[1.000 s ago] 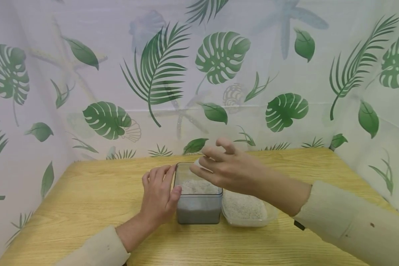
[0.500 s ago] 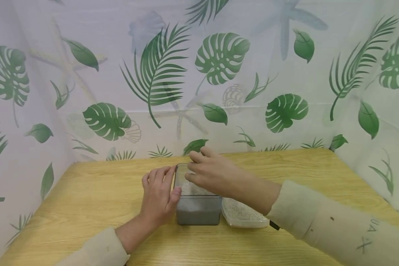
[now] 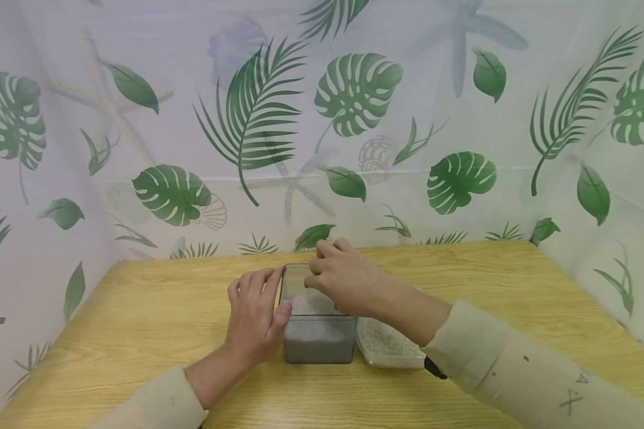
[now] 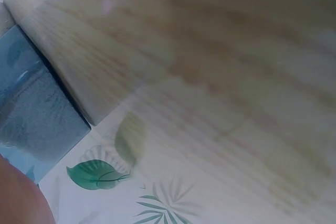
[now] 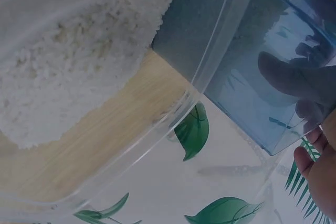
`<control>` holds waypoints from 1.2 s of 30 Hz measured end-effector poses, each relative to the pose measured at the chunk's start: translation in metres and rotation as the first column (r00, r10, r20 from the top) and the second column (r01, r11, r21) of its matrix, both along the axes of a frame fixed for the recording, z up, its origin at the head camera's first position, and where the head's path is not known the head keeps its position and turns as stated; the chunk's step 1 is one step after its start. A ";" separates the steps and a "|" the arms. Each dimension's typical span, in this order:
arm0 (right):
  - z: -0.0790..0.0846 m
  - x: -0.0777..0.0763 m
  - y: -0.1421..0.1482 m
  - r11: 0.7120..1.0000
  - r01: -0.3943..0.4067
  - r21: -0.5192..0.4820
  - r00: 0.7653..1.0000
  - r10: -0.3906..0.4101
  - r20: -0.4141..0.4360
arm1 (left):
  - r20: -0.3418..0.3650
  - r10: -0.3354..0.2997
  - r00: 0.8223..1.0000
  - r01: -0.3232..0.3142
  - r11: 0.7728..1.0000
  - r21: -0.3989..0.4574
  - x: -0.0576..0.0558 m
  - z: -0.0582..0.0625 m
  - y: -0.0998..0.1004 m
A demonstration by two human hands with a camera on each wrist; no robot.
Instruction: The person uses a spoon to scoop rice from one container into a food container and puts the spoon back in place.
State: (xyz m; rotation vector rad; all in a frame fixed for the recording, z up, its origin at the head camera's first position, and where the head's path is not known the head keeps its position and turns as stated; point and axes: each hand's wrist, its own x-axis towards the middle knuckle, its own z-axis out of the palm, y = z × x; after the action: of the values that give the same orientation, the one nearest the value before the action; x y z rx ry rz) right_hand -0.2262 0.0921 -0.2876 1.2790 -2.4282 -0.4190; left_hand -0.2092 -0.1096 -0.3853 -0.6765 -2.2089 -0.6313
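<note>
My left hand (image 3: 254, 313) grips the left side of a see-through blue-grey container (image 3: 320, 339), its thumb at the near left corner of the rim and its fingers along the side wall. White rice (image 3: 306, 302) fills the container's lower part. Over the opening, my right hand (image 3: 346, 280) has its fingers curled and reaches down at the container's right side. It pinches a small whitish scoop-like thing (image 3: 318, 301), mostly hidden by the hand. The blue container (image 4: 42, 103) also shows at the left of the left wrist view.
A clear plastic tub (image 3: 392, 360) of rice stands to the right of the container, partly under my right forearm. In the right wrist view, its rice (image 5: 94, 56) is heaped to one side. Behind the wooden table (image 3: 172, 304) hangs a leaf-patterned cloth (image 3: 300, 119).
My right hand has moved left from above the gap between the two vessels, turned downward and settled over the container. The whitish thing has gone down with it. My left hand stays in place.
</note>
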 end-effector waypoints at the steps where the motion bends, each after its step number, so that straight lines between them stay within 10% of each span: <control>1: 0.000 0.000 0.000 1.000 0.000 -0.007 1.000 0.000 0.014 | 0.001 0.001 1.000 -0.001 1.000 -0.001 0.000 0.000 0.000; 36: -0.007 -0.018 0.012 0.980 0.042 -0.195 0.946 0.024 0.323 | 0.001 -0.008 1.000 0.008 1.000 -0.010 0.000 0.000 -0.001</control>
State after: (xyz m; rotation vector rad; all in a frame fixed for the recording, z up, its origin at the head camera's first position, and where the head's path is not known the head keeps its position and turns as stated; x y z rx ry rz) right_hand -0.2438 0.1042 -0.2941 1.3350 -2.6617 0.0423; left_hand -0.2095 -0.1107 -0.3853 -0.6901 -2.2126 -0.6253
